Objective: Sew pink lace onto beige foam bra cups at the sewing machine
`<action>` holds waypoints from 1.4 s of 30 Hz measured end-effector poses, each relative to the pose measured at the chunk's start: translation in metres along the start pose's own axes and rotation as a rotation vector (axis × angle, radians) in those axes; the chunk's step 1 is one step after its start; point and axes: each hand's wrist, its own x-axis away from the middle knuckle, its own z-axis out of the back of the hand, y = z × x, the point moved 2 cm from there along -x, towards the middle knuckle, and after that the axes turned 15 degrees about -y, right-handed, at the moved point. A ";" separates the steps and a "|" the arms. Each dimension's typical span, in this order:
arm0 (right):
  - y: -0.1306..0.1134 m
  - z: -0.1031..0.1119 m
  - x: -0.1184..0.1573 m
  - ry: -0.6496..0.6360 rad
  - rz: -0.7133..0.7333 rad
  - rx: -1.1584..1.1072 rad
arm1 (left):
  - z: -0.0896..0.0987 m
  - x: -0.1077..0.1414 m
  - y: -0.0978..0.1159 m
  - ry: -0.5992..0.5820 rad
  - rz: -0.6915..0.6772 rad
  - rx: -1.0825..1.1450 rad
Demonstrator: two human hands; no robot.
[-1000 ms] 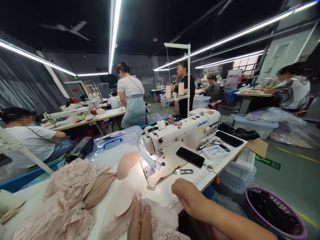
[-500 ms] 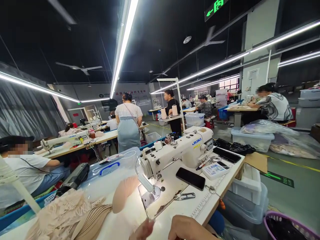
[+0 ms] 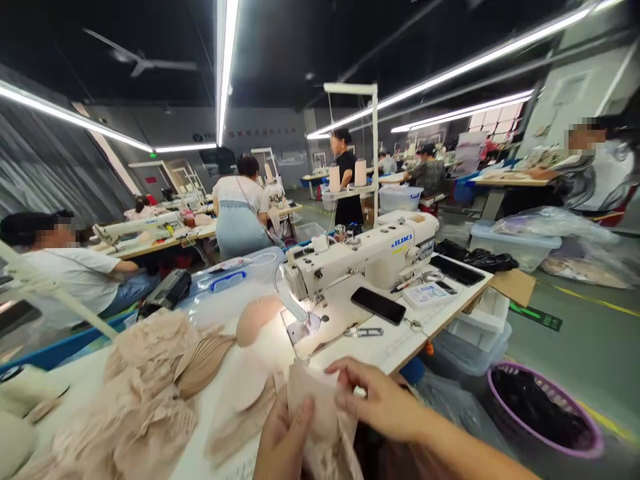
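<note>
Pale beige, thin fabric (image 3: 320,407) is gripped at the six o'clock edge by the left hand (image 3: 290,430) and pinched by the right hand (image 3: 357,393), below the white metal sewing machine (image 3: 363,257).

Strip lights (image 3: 226,73) are glowing beneath a dark ceiling (image 3: 290,47); grey curtains (image 3: 35,133), apparently, are lining one side.

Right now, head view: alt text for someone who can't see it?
Left hand holds a pale beige fabric piece, right hand at its edge, before a JUKI sewing machine on a white table. A black phone lies nearer; a beige fabric heap sits left. Beyond, people work in a sewing workshop.
</note>
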 end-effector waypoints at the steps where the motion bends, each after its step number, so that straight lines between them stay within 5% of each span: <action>1: 0.006 0.006 -0.002 0.057 -0.005 -0.053 | -0.003 0.003 0.002 0.020 0.020 0.027; 6: 0.026 0.022 0.000 0.286 -0.048 0.025 | -0.006 0.001 0.013 0.097 0.049 0.066; 12: -0.005 -0.007 0.009 0.085 0.158 0.293 | 0.003 -0.004 0.004 0.020 0.056 0.045; 17: 0.015 0.016 -0.002 0.226 -0.034 0.236 | 0.006 -0.003 0.001 0.035 0.072 0.034; 20: 0.008 0.023 0.001 0.323 0.067 0.382 | 0.002 -0.002 0.002 0.048 0.069 0.037; 24: -0.025 0.005 0.008 0.210 0.285 0.467 | -0.011 0.000 0.003 0.038 0.054 0.022; 29: -0.042 -0.012 0.002 0.153 0.318 0.646 | -0.017 0.006 0.004 0.078 0.062 -0.107; 38: -0.028 -0.008 -0.004 0.153 0.085 0.255 | -0.019 0.011 0.005 0.069 0.105 -0.195; 42: -0.033 -0.014 -0.002 0.133 0.159 0.270 | -0.017 0.007 0.000 0.036 0.121 -0.134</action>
